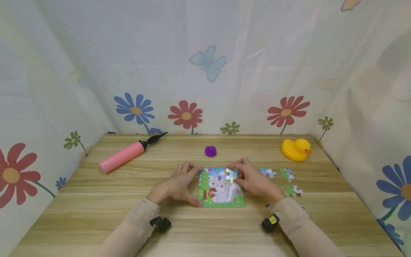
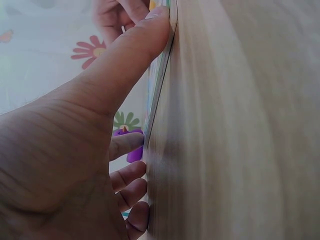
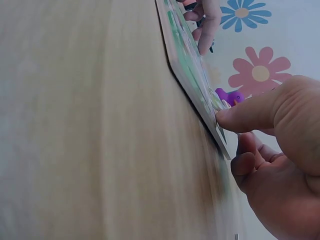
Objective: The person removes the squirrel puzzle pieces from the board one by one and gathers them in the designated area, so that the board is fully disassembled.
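A small picture puzzle board (image 1: 221, 192) with a grey animal on it lies flat on the wooden table (image 1: 96, 200). My left hand (image 1: 192, 185) rests against the board's left edge, thumb (image 2: 150, 35) stretched along the rim and fingers relaxed on the table. At the board's top right corner my right hand (image 1: 233, 173) pinches a puzzle piece (image 1: 230, 175) down onto the board, thumb tip (image 3: 225, 117) on the board's face. Three loose puzzle pieces (image 1: 287, 174) lie on the table just right of the board.
A purple toy (image 1: 210, 151) sits behind the board. A pink hand pump (image 1: 123, 155) lies at the back left and a yellow rubber duck (image 1: 296, 149) at the back right. Flowered cloth walls close in the table's left, back and right sides.
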The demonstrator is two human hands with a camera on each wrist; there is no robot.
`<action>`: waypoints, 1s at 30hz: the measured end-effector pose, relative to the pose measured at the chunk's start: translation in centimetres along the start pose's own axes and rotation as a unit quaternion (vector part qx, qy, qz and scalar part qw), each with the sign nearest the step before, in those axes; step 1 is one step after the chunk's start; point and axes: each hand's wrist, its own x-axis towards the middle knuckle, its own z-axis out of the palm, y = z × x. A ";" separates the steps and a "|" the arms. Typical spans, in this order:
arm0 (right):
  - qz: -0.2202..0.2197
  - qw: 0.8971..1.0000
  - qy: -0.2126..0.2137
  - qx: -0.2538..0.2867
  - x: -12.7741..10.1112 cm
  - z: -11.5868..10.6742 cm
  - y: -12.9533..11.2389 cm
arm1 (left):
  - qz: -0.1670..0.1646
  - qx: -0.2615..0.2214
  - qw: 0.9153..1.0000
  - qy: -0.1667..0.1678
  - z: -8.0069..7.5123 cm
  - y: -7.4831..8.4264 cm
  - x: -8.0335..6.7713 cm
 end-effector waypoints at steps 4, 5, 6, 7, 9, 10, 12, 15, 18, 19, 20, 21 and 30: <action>0.002 1.000 0.005 0.006 0.0 -0.1 0.1 | 0.000 0.000 1.000 -0.002 0.0 0.0 0.0; 0.003 1.000 0.005 0.008 0.0 -0.2 0.1 | 0.000 0.000 1.000 -0.002 0.0 0.0 -0.1; 0.003 1.000 0.007 0.010 0.0 -0.4 0.1 | 0.000 -0.001 1.000 -0.002 0.0 0.1 -0.1; 0.003 1.000 0.010 0.012 -0.1 -0.5 0.1 | 0.000 -0.001 1.000 -0.002 0.0 0.1 -0.1; -0.004 1.000 0.014 0.017 -0.1 -1.0 0.1 | -0.001 -0.001 1.000 -0.002 0.0 0.0 0.0; -0.008 1.000 0.016 0.017 -0.1 -1.2 0.1 | -0.001 0.000 1.000 -0.002 0.0 0.0 0.0; -0.021 0.999 0.025 0.014 -0.1 -1.8 0.2 | -0.003 0.001 1.000 -0.002 0.1 0.0 0.0; -0.030 0.999 0.041 0.014 -0.3 -3.0 0.3 | -0.004 0.001 1.000 -0.001 0.1 0.0 0.0; -0.028 0.998 0.051 0.025 -0.6 -4.3 0.4 | -0.003 0.000 1.000 -0.001 0.0 0.1 0.0; -0.023 0.998 0.054 0.028 -0.7 -4.8 0.5 | -0.002 0.000 1.000 -0.001 0.0 0.1 0.0; -0.016 0.998 0.055 0.033 -0.9 -5.2 0.6 | -0.001 0.000 1.000 0.000 0.0 0.1 0.0; -0.009 0.998 0.058 0.034 -1.0 -5.6 0.7 | 0.000 -0.001 1.000 0.000 0.0 0.1 0.0; 0.032 0.996 0.074 0.043 -2.3 -7.9 1.7 | 0.002 -0.001 1.000 0.000 0.0 0.0 0.0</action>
